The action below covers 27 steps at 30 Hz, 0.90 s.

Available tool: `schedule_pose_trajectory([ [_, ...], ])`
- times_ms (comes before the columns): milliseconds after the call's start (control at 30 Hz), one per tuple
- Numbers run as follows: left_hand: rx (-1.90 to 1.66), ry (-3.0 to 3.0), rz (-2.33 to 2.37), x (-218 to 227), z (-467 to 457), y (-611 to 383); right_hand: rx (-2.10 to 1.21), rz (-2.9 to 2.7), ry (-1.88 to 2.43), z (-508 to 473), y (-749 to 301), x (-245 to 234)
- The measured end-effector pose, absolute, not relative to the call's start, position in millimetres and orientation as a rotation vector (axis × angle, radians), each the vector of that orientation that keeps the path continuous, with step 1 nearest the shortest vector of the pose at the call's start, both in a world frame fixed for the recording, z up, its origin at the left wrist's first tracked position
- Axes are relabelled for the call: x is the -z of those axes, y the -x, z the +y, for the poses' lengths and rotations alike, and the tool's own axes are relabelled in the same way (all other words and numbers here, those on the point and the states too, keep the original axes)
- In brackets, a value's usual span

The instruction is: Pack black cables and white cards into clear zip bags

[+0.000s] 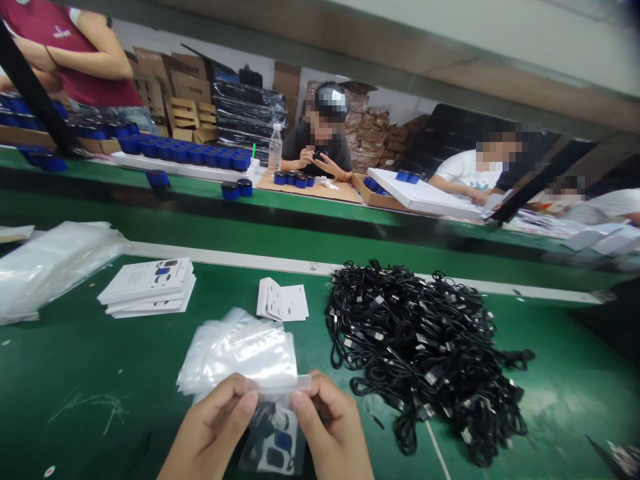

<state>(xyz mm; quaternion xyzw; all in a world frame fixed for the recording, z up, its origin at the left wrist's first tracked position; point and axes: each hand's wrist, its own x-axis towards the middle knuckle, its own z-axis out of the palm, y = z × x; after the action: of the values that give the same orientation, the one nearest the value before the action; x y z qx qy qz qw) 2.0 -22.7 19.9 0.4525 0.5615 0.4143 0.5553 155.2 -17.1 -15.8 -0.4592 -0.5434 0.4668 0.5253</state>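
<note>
Both my hands pinch the top edge of a clear zip bag [275, 440]. My left hand [215, 420] grips its left end and my right hand [330, 420] its right end, thumbs towards me. Inside the bag shows a printed leaflet with dark blue device pictures, with what looks like part of a black cable beside it. Just beyond my fingers lies a pile of clear plastic bags [240, 347]. To the right of my right hand spreads a large heap of black USB cables [415, 340].
Printed leaflets [147, 287] are stacked at left, near large plastic bags [50, 267]. A folded white leaflet [287, 302] stands behind the bag pile. Across the green bench [150, 373], co-workers sit or stand by rows of blue round items [190, 152] and a water bottle [275, 147].
</note>
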Motion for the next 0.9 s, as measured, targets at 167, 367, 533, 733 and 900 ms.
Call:
schedule_pose_trajectory([
  [167,-0.995,-1.022,1.296,-16.8,-19.2,0.6,-1.129,-1.212,1.12,-15.1,-156.4,8.5],
  [367,-0.878,-1.025,1.321,-19.0,-19.5,5.6,-1.162,-1.26,1.177,-14.9,-158.5,1.1],
  [533,-0.843,-0.968,1.283,-21.2,-19.4,7.8,-1.105,-1.2,1.188,-18.8,-154.8,6.6],
  [733,-0.892,-1.039,1.328,-22.1,-22.3,7.4,-0.984,-1.26,1.175,-21.1,-153.8,5.4],
  [900,-0.929,-1.083,1.274,-20.1,-27.1,1.7,-1.166,-1.083,1.155,-21.1,-150.0,2.8],
])
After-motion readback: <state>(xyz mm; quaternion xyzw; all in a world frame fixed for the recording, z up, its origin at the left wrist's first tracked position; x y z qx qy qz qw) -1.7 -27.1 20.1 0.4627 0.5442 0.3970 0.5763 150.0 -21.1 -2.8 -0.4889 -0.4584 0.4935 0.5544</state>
